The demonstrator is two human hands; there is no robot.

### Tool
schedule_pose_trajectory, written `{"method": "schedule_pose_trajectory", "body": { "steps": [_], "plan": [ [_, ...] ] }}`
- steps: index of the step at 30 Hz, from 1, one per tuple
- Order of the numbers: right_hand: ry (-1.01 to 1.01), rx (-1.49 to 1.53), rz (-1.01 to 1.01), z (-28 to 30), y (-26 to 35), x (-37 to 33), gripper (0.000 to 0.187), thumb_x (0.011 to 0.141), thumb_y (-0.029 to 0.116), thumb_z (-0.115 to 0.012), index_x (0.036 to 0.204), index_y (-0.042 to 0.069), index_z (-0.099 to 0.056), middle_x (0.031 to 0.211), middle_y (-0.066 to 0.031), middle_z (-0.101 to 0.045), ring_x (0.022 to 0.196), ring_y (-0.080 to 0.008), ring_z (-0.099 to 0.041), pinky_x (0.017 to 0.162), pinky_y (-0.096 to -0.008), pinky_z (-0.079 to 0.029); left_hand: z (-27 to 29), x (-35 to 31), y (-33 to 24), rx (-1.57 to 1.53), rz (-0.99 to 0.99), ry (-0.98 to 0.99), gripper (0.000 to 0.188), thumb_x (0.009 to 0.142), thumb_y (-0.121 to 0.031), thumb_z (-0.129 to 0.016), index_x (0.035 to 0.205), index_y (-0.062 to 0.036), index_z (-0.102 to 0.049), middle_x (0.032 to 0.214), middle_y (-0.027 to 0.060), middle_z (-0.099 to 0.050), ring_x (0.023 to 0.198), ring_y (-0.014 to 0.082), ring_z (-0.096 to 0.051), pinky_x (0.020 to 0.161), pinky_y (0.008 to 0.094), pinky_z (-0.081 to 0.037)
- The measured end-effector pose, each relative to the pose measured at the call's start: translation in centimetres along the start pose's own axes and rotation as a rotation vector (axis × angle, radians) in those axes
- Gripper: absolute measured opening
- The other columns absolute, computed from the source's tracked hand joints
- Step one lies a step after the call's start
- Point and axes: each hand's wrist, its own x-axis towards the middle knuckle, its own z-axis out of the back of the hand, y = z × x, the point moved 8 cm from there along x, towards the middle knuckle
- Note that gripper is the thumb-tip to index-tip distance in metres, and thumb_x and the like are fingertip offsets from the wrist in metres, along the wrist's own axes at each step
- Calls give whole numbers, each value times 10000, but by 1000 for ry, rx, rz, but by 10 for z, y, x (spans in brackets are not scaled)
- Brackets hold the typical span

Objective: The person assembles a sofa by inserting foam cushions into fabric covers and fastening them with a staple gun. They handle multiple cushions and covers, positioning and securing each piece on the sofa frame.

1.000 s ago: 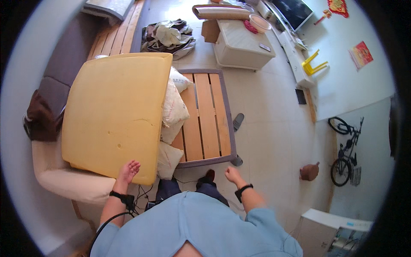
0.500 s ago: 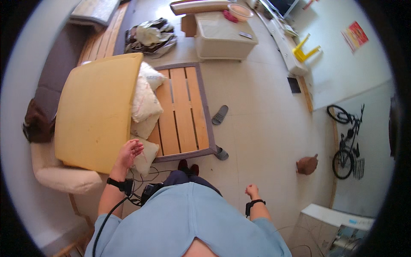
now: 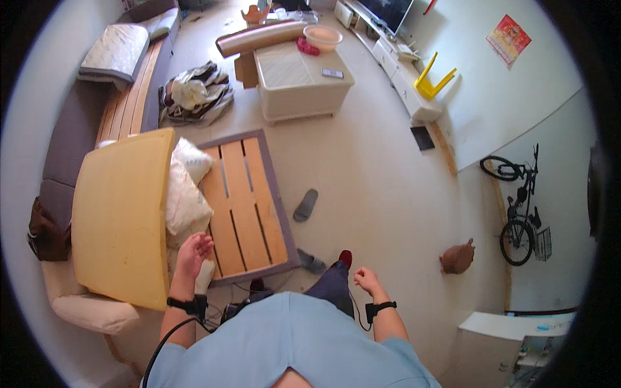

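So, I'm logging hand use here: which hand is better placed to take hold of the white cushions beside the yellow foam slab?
Left, probably. The left hand is at the white cushions beside the yellow foam slab. The right hand hangs empty over bare floor, away from them.

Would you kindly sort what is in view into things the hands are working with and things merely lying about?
In hand:
left hand
white pillows
yellow foam cushion
slatted wooden frame

Lying about:
grey slipper
pile of clothes
white table
bicycle
yellow stool
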Motion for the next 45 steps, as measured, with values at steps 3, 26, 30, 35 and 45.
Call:
{"method": "schedule_pose_trajectory", "body": {
  "steps": [3, 26, 30, 35, 45],
  "plan": [
    [56, -79, 15, 53, 2, 48, 153, 823, 99, -558, 938, 3, -589, 808, -81, -637, 682, -152, -623, 643, -302, -509, -36, -2, 12, -26, -39, -83, 178, 919, -181, -461, 1035, -86, -557, 929, 71, -625, 858, 202, -600, 779, 337, -481],
    [292, -425, 432, 255, 172, 293, 187, 813, 147, -572, 915, -8, -596, 784, -104, -645, 660, -159, -628, 613, -304, -506, -400, 67, 23, 514, -121, 115, 241, 919, -106, -494, 1138, -8, -506, 1004, 55, -567, 939, 137, -543, 857, 272, -446],
    [249, -596, 338, 303, 182, 349, 164, 802, 141, -563, 888, 8, -602, 795, -136, -648, 693, -223, -632, 639, -338, -508, -384, 126, 2, 485, -175, 23, 238, 918, -114, -502, 1132, -10, -508, 994, 54, -570, 931, 131, -543, 854, 265, -443],
    [210, -720, 296, 343, 209, 406, 192, 790, 180, -567, 894, 29, -624, 857, -183, -652, 812, -326, -625, 738, -387, -492, -403, 164, -47, 375, -278, -30, 216, 923, -129, -505, 1103, -11, -522, 960, 40, -576, 904, 130, -549, 844, 274, -450],
    [392, -980, 471, 295, 316, 523, 222, 797, 199, -497, 907, 65, -636, 910, -196, -640, 877, -373, -599, 783, -433, -479, -335, 235, -17, 606, -145, -414, 216, 886, -143, -542, 1059, -15, -524, 933, 52, -563, 875, 136, -545, 760, 267, -445]
  ]
}}
